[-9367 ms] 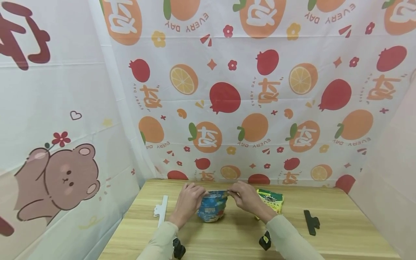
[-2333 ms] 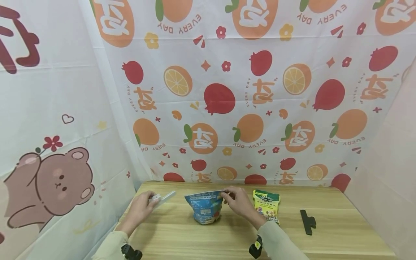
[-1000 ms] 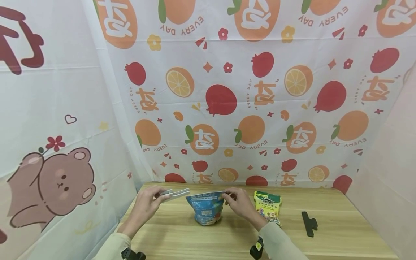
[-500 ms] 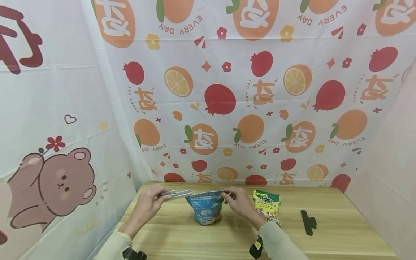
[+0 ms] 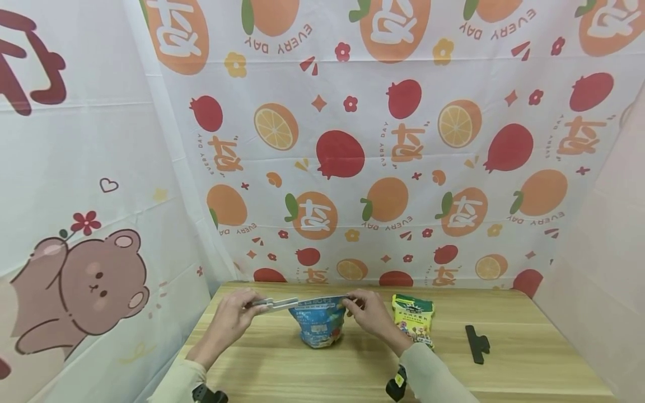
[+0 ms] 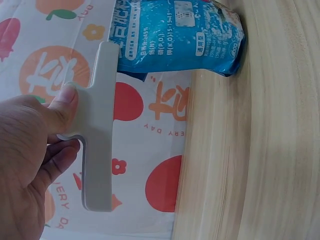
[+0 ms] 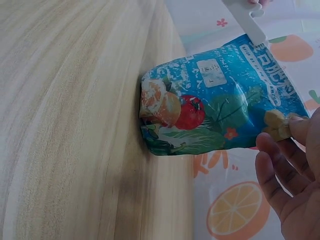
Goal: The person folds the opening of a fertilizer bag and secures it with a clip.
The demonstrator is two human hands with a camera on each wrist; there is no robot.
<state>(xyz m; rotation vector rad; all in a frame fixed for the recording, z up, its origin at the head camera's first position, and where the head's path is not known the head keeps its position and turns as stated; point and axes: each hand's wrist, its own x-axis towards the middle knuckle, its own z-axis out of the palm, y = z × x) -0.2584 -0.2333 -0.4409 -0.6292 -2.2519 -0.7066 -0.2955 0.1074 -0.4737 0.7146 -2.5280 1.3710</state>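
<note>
A blue fertilizer bag (image 5: 318,324), printed with fruit and vegetables, stands upright on the table. My right hand (image 5: 372,316) pinches its top right corner between thumb and fingers; the right wrist view shows that grip on the bag (image 7: 210,100). My left hand (image 5: 232,322) holds a white bag clip (image 5: 283,304) by its grip tabs, thumb on one side and fingers on the other. The two long bars of the clip stand apart at the end toward the bag. In the left wrist view the clip (image 6: 100,130) overlaps the bag's top left corner.
To the right, a yellow and green bag (image 5: 414,319) lies behind my right forearm. Farther right is a black bag clip (image 5: 477,344) on the wooden table (image 5: 302,378). A fruit-printed curtain (image 5: 373,235) hangs behind the table's far edge.
Earlier both hands pinched the bag's top edge and the white clip lay at the left. My left hand has since picked up the clip and moved it right to the bag's corner.
</note>
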